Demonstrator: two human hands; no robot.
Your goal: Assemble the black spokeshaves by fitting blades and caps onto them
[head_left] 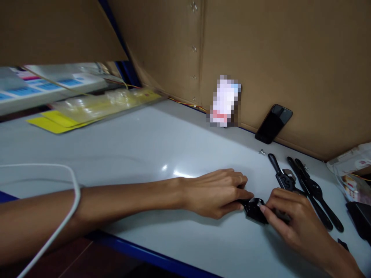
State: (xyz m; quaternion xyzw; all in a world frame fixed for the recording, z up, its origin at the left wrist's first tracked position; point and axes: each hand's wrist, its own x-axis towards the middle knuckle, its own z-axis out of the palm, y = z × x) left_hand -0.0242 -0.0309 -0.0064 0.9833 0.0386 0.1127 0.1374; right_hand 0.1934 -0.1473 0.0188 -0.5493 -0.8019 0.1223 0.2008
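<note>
Both hands meet over a black spokeshave (255, 210) low on the tabletop. My left hand (216, 193) is closed around its left handle, fingers pinched together. With thumb and fingertips my right hand (292, 216) pinches at a small shiny metal part (259, 204) on the tool's middle; that part is too small to name. The tool's right handle is mostly hidden by the right hand. Just behind this hand lies another spokeshave (286, 181). To its right are more black two-handled tools (313, 189), side by side.
Small silver screws (262, 152) lie behind the tools. A black phone (274, 123) leans on the cardboard wall (275, 50), beside a blurred bright object (224, 102). Yellow plastic packaging (95, 108) lies far left. A white cable (75, 185) crosses my left forearm. Black pieces (361, 218) sit at right.
</note>
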